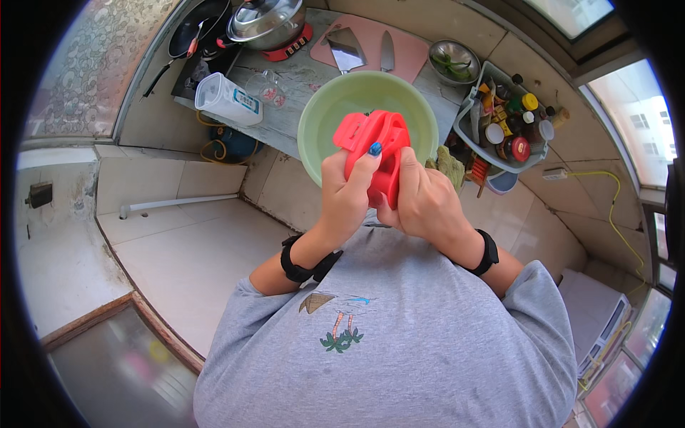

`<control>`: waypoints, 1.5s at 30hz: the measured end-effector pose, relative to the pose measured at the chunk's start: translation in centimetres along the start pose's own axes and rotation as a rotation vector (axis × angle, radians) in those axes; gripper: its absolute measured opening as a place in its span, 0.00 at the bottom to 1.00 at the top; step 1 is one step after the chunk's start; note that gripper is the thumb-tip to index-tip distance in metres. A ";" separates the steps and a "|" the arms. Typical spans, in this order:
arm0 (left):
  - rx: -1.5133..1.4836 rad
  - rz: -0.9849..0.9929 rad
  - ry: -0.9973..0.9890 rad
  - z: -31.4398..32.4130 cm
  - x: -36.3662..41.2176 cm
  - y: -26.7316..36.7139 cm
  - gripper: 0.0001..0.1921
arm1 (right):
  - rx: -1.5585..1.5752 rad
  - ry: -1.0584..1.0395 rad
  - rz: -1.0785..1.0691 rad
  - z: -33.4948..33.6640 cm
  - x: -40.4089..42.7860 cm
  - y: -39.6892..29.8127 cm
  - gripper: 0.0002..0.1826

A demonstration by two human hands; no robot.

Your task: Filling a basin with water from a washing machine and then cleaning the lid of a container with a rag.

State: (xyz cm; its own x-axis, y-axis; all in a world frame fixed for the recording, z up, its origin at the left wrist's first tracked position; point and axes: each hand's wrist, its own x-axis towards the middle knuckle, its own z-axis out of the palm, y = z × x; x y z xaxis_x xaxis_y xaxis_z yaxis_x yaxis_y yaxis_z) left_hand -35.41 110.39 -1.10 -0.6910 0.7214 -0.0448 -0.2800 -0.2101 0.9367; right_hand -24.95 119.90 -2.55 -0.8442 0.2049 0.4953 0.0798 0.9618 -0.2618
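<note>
Both hands are closed around a red plastic kitchen gadget (393, 125) with a slot, raised walls and a hollow middle; its exact kind I cannot tell. My left hand (345, 203) grips its left side, with the thumb lying over the top. On the right edge, my right hand (431, 206) holds on with bent fingers. The piece is tilted in front of my chest, over the near part of a pale green plastic basin (316, 115). Part of the basin's inside is hidden by the gadget and my hands.
Behind the basin, a spatula (347, 51) and a knife (387, 52) lie on a pink cutting board (409, 53). A metal bowl (455, 61) holds green vegetables. Right stands a basket (500, 147) of jars. Left are a clear container (222, 99), a glass mug (267, 88) and a lidded pot (267, 27).
</note>
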 end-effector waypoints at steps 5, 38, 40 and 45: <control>0.013 -0.085 -0.048 -1.5 0.0 0.7 0.15 | 0.489 -0.006 0.070 -1.0 -0.8 0.8 0.20; -0.497 -0.250 -0.084 0.3 1.8 3.9 0.26 | 1.074 0.460 0.445 -3.4 3.3 3.2 0.16; -0.508 -0.288 -0.060 0.7 1.6 4.4 0.26 | 0.962 0.395 0.303 -2.8 4.0 1.8 0.15; -0.564 -0.218 0.006 0.1 1.7 4.9 0.23 | 0.527 0.275 -0.014 -2.3 4.7 1.2 0.21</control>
State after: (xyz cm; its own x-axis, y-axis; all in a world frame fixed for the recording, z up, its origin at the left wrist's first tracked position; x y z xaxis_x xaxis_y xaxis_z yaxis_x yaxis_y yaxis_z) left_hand -37.93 110.63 3.47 -0.5815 0.7837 -0.2184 -0.7245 -0.3767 0.5772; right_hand -27.66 122.42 1.36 -0.6695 0.3001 0.6794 -0.2633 0.7594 -0.5950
